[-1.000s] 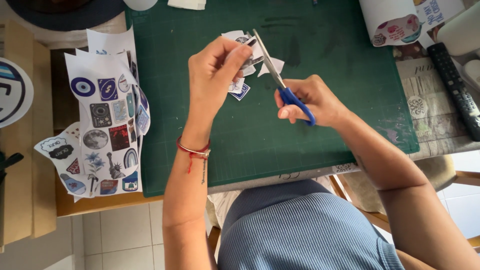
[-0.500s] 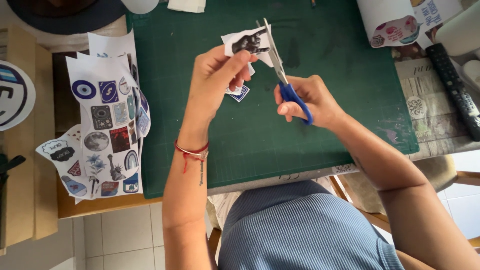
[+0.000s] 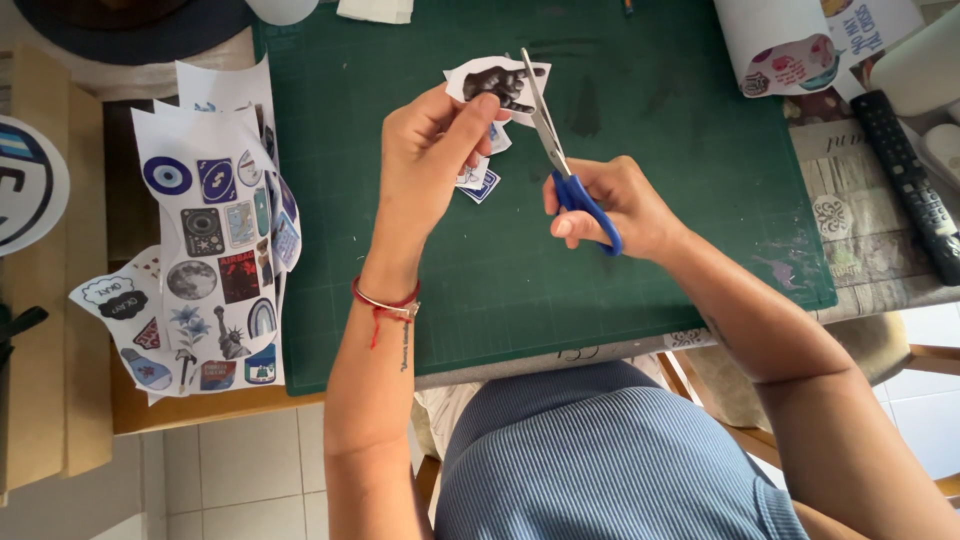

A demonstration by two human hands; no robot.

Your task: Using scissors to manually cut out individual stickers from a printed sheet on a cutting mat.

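Left hand [image 3: 425, 165] pinches a white paper cutout with a dark figure [image 3: 497, 85] above the green cutting mat [image 3: 650, 180]; right hand [image 3: 610, 205] grips blue-handled scissors [image 3: 560, 160], blades at its right edge, trimming unfinished; cut stickers [image 3: 480, 180] beneath; uncut printed sticker sheets [image 3: 215, 250] left.

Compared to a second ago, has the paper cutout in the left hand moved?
Yes. The paper cutout has risen toward the far edge of the green cutting mat.
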